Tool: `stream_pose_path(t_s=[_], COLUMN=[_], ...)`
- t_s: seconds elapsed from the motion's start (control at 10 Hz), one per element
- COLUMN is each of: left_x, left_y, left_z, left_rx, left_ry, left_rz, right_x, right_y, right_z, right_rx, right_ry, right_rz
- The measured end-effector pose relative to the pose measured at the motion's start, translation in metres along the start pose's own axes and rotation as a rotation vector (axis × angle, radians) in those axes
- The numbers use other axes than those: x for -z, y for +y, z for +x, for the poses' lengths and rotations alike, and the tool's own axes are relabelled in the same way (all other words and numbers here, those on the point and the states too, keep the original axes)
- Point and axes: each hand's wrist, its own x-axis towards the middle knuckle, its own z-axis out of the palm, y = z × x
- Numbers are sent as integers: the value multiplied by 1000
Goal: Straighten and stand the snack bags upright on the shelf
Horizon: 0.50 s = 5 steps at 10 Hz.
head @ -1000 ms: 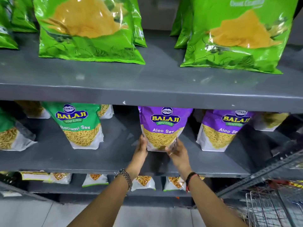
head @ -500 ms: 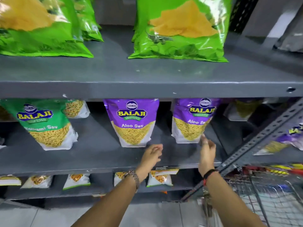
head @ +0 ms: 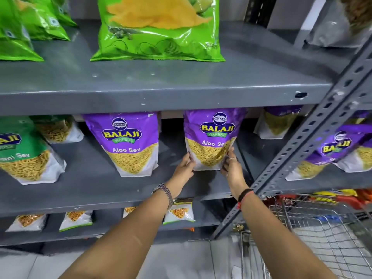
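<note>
A purple Aloo Sev bag (head: 211,141) stands upright on the grey middle shelf (head: 96,188). My left hand (head: 184,167) grips its lower left edge. My right hand (head: 230,165) grips its lower right edge. To its left stands a second purple Aloo Sev bag (head: 129,143), upright and untouched. A green Ratlami Sev bag (head: 24,156) stands at the far left, leaning a little. Behind the held bag's right, another purple bag (head: 279,121) sits deep on the shelf, partly hidden.
A perforated grey shelf post (head: 306,146) slants across the right. Beyond it are more purple bags (head: 338,150). A wire shopping cart (head: 322,234) stands at the lower right. Green bags (head: 159,29) fill the top shelf; small packets (head: 76,219) line the bottom one.
The view has shifted right. Both hands left the first purple bag, moved right and closed on the sides of the bag beside it.
</note>
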Motion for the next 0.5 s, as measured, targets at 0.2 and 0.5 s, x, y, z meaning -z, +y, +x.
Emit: stream_pose_path(t_s=[0.2, 0.5], left_x=[-17, -31], left_y=[-2, 16], left_z=[1, -49], left_rx=[21, -433], left_ry=[-33, 433], left_rz=[3, 242], right_x=[17, 18], right_y=[-9, -18], right_z=[-1, -63], right_rx=[-62, 420], right_ry=[16, 178], right_rz=[31, -201])
